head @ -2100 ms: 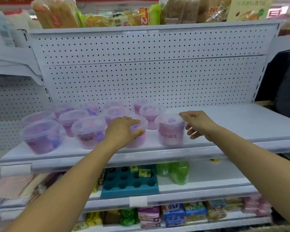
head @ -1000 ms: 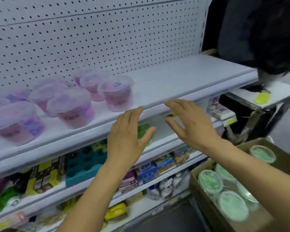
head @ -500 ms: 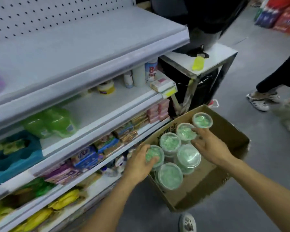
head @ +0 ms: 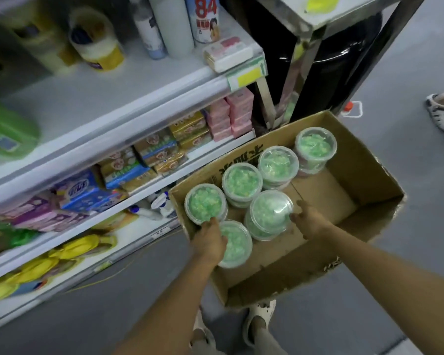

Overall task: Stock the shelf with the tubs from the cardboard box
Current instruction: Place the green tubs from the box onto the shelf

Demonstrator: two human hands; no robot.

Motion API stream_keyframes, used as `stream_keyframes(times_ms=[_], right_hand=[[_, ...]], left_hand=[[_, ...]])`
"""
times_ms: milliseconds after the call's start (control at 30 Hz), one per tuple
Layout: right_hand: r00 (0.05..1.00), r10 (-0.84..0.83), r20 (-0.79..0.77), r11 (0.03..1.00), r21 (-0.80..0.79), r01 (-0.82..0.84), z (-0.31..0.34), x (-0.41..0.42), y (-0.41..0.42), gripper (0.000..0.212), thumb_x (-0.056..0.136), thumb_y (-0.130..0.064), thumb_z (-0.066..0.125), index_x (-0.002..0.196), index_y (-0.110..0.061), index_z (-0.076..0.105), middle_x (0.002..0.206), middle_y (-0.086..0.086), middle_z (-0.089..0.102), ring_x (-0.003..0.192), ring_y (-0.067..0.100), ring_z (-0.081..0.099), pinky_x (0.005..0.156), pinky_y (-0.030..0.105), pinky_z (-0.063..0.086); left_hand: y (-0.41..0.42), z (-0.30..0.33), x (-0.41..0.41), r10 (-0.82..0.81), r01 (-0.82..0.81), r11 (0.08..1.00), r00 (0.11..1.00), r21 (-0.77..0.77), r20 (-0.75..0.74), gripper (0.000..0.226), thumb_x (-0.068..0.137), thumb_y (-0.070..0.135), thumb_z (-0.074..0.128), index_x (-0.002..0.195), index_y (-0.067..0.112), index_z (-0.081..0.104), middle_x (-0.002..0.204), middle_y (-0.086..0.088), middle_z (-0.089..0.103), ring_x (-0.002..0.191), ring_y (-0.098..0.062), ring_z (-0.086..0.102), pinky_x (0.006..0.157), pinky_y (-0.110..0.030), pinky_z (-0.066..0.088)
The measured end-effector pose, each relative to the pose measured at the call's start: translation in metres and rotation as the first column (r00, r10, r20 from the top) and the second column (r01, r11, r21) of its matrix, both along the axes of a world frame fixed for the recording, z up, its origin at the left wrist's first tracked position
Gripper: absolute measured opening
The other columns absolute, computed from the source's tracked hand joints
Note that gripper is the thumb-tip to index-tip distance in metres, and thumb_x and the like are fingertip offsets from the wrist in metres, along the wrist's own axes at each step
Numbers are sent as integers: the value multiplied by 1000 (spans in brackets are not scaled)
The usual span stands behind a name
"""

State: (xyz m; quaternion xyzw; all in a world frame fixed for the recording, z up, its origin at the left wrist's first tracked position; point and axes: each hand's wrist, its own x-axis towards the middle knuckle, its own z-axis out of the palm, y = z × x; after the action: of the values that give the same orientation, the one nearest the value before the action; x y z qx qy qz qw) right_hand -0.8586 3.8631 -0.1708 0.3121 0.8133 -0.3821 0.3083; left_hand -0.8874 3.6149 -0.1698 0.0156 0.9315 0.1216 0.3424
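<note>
Grey shop floor (head: 369,316) carries the cardboard box (head: 349,175) beside the shelf (head: 139,103). Nearest, the left hand (head: 210,243) covers one green tub (head: 235,243); whether its fingers grip cannot be told. The right hand (head: 308,221) touches a raised tub (head: 269,213), its hold equally unclear. Beyond stand four more tubs. By my judgement, at least six remain to shelve.

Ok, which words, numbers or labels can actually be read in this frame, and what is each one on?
"84": red digits on the white bottle on the shelf.
Cardboard box: dark print on the inner wall, too skewed to read.
Soap packs: labels blurred.
Blue packs: logo blurred.
Yellow price tag: no legible text.
Green tubs: no readable label.
</note>
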Motion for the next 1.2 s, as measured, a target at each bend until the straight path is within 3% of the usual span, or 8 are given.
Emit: stream_keyframes(times_ms=[233, 433, 533, 667, 833, 967, 1100, 1200], right_hand=[[980, -196, -44, 979, -66, 193, -26, -10, -12, 45, 96, -16, 48, 140, -14, 40, 115, 20, 60, 68, 24, 58, 53, 33, 51], [951, -293, -101, 953, -111, 282, 8, -14, -1, 43, 95, -14, 50, 137, -11, 45, 92, 14, 59, 57, 17, 51, 50, 27, 43], [948, -285, -142, 955, -122, 269, 47, -21, 6, 27, 94, -12, 51, 119, -7, 58, 76, 11, 58, 52, 15, 47, 47, 25, 37], [912, -368, -180, 913, -257, 318, 113, -30, 7, 11, 93, -4, 50, 90, 1, 60, 61, 13, 47, 49, 20, 39, 47, 29, 31], [891, -349, -290, 909, -338, 246, 197, -52, -15, 19, 86, -3, 61, 68, 1, 59, 43, 13, 52, 31, 21, 43, 37, 20, 35], [872, -260, -415, 924, -368, 100, 260, -68, -39, 14, 85, -9, 64, 85, 5, 66, 56, 18, 58, 33, 18, 51, 37, 22, 43], [830, -238, -505, 898, -440, -10, 321, -84, -71, 11, 87, -8, 60, 79, 1, 63, 55, 16, 56, 31, 16, 49, 33, 20, 39], [777, -245, -579, 874, -479, -82, 360, -104, -95, 11, 85, -10, 61, 76, -3, 62, 54, 13, 57, 34, 17, 47, 38, 23, 40]], left_hand=[[6, -11, -8, 34, -36, 999, 997, -18, -69, 31, 97, 16, 45, 128, 18, 46, 126, -10, 52, 114, -30, 55, 90, -37, 43], [-3, 5, -11, 217, -224, 955, 975, 196, 56, 32, 96, 28, 49, 126, 16, 53, 126, -7, 58, 113, -24, 56, 97, -37, 45], [-14, 34, -10, 403, -407, 850, 911, 334, 87, 26, 96, 27, 51, 118, 13, 57, 121, -8, 60, 107, -24, 59, 93, -40, 50], [-32, 91, -9, 645, -611, 560, 745, 560, 167, 17, 97, 19, 51, 108, 9, 60, 107, -11, 62, 85, -27, 64, 59, -37, 60], [-56, 166, -14, 737, -600, 382, 656, 703, 160, 13, 96, 13, 51, 91, 11, 63, 94, -14, 64, 69, -26, 61, 54, -36, 57], [-82, 225, -15, 766, -520, 349, 637, 780, 81, 15, 95, 8, 50, 87, 7, 63, 79, -13, 60, 55, -25, 54, 39, -26, 48], [-110, 275, -21, 803, -450, 310, 595, 838, 23, 22, 93, 7, 52, 76, 12, 66, 70, -11, 59, 52, -20, 54, 57, -35, 52], [-130, 313, -29, 820, -382, 315, 570, 869, -47, 21, 95, 10, 52, 78, 10, 66, 68, -10, 57, 48, -16, 50, 50, -31, 50]])
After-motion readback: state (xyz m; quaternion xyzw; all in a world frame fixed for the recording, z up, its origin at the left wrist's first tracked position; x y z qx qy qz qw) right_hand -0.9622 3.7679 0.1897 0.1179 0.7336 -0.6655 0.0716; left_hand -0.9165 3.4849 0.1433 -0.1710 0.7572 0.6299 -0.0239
